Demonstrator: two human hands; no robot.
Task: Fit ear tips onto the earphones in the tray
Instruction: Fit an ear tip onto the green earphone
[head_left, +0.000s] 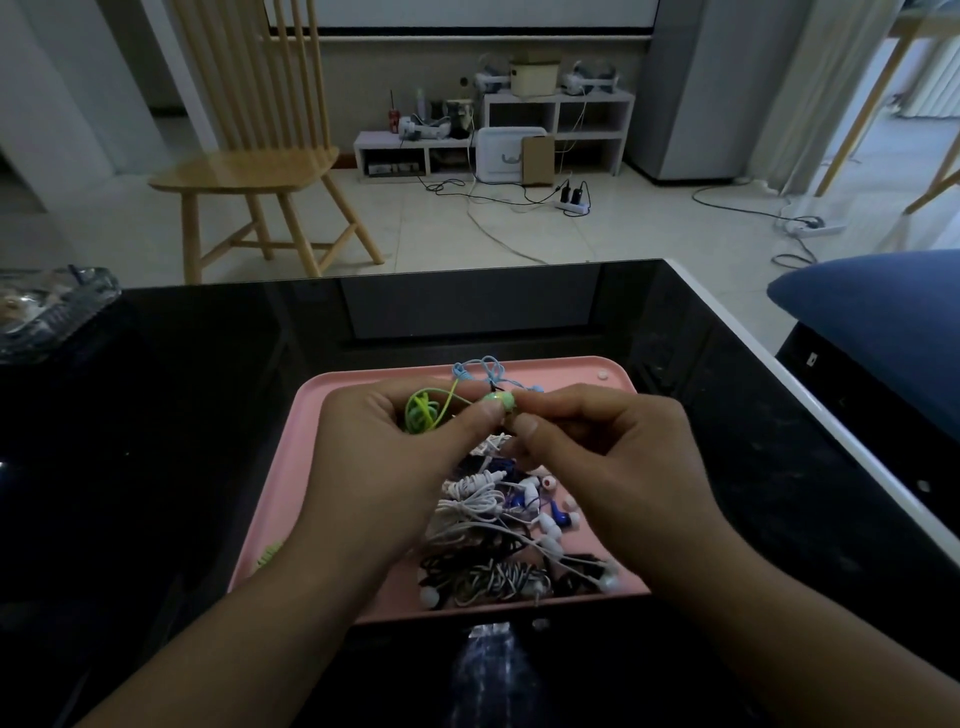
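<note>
Earphones: green bud held between both hands, tip fitting under way

Green earbud (498, 401) sits pinched at the meeting point of the two hands, lifted above the far half of the pink tray (322, 415). Left hand (395, 457) grips the bud between thumb and forefinger; its other fingers are curled. The green cable (422, 415) loops out from under those fingers, bunched in the palm, probably so it cannot drag the bud aside. Right hand (597, 457) has thumb and forefinger pressed together right against the bud's right end. Whatever it pinches is hidden by the fingertips; judged from the task, an ear tip being pushed onto the nozzle. Cannot confirm whether the tip is seated.

Holding the bud steady in one hand and working the tip with the other looks like a sensible split: a small, soft part needs a fixed target.

Just beyond the hands, a light blue cable (483, 370) lies on the tray. Below and between the wrists lie the remaining earphones: white coils (470, 493), blue buds (563, 517), and a black-and-white bundle (498, 579) nearest the person. A loose pink-and-white tip (547, 483) lies just under the right hand.

Tray rests on a black glossy table (182, 415). Wooden chair (249, 156) stands well beyond, to the left.
</note>
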